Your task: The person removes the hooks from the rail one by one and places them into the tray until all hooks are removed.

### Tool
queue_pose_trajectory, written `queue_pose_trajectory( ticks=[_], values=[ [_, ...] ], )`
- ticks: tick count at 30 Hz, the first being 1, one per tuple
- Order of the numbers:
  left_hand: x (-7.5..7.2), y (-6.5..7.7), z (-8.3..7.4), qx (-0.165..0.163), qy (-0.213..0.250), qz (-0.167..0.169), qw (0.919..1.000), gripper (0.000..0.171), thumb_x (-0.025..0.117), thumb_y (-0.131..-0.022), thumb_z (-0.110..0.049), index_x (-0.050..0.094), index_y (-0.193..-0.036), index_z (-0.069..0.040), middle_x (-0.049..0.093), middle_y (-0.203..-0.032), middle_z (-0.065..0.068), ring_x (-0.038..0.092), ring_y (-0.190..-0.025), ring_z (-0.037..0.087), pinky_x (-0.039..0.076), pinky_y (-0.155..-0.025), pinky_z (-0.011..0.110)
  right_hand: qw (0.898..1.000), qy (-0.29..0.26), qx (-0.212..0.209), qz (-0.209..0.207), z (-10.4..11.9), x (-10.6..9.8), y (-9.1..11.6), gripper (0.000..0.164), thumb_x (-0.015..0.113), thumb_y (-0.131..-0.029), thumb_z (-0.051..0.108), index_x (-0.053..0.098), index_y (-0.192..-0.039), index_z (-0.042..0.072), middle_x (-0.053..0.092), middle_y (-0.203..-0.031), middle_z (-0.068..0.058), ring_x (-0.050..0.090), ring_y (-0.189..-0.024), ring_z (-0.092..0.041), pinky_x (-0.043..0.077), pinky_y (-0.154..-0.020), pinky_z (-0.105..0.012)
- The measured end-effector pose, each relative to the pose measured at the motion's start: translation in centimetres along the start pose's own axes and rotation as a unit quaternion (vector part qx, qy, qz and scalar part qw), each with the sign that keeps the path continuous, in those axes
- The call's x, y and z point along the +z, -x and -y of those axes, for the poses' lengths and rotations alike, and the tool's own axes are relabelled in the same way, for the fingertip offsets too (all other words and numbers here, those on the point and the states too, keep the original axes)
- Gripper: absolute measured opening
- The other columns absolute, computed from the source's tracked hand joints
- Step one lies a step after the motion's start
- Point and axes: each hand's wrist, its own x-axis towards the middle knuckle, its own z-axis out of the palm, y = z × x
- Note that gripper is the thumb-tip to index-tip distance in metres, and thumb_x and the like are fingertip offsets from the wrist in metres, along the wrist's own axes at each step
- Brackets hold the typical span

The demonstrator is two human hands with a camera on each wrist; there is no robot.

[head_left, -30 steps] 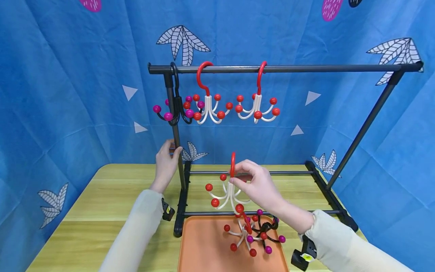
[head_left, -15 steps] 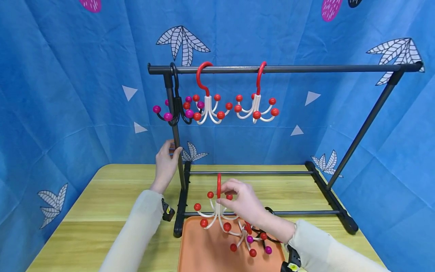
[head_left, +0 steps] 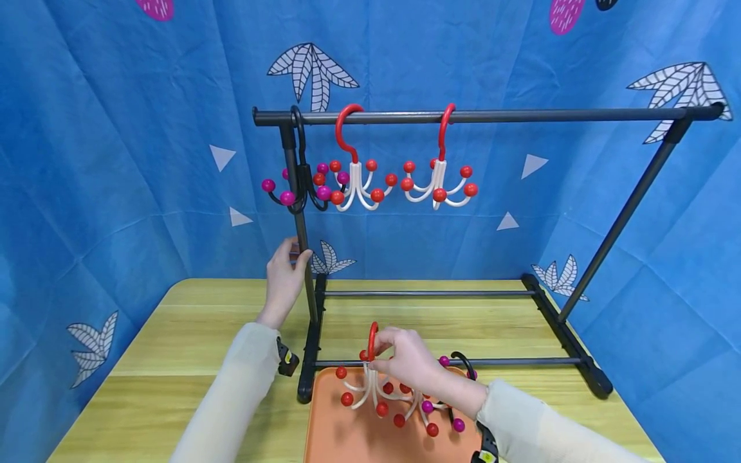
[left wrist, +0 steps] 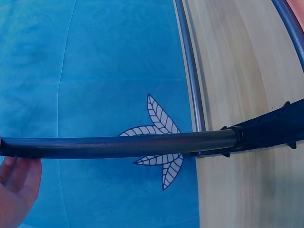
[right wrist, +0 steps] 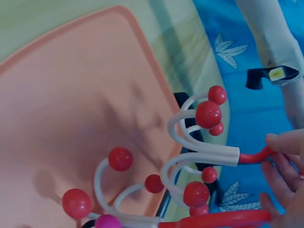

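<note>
A blue leaf-print curtain [head_left: 145, 161] hangs behind, and a wooden table [head_left: 173, 334] lies under, a black garment rack [head_left: 550, 116]. At the rack's near side lies an orange tray [head_left: 336, 444]. A black hanger [head_left: 304, 183] and two white hangers [head_left: 355, 177] hang from the rack's top bar. The left hand [head_left: 283, 276] clasps the rack's left upright; near the rack's lower front bar, the right hand [head_left: 408, 354] pinches a white, red-balled hanger [right wrist: 223, 156] by its red hook.
</note>
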Motion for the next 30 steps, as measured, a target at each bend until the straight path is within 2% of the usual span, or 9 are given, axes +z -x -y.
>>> queue_pose_trajectory(
  ticks=[15,23,30],
  values=[
    [0.08,-0.08,0.08,0.000,0.000,0.002,1.0000,0.032,0.052,-0.092,-0.031,0.052,-0.114,-0.007,0.057,-0.103,0.011,0.057,-0.093,0.027,0.049,-0.077,0.042,0.992,0.122,0.002,0.013,-1.00,0.93,0.20,0.013,0.078,-0.068,0.020,0.066,-0.068,0.022,0.063,-0.076,0.013,0.061,-0.074,-0.010,0.044,-0.060,-0.022],
    [0.11,0.07,0.11,0.009,0.002,-0.005,0.9999,0.031,0.052,-0.092,-0.031,0.053,-0.113,-0.008,0.057,-0.102,0.011,0.058,-0.092,0.026,0.050,-0.077,0.042,0.989,0.138,0.007,0.046,-0.95,0.75,0.22,0.010,0.078,-0.070,0.022,0.068,-0.068,0.023,0.063,-0.074,0.013,0.049,-0.061,0.000,0.037,-0.051,-0.019],
    [0.08,0.11,-0.01,0.005,0.003,-0.003,1.0000,0.031,0.052,-0.092,-0.031,0.053,-0.113,-0.008,0.057,-0.102,0.011,0.058,-0.093,0.027,0.050,-0.076,0.042,0.986,0.149,0.006,0.079,-0.90,0.70,0.20,0.011,0.077,-0.070,0.020,0.068,-0.065,0.023,0.059,-0.066,0.016,0.046,-0.057,0.001,0.036,-0.047,-0.019]
  ],
)
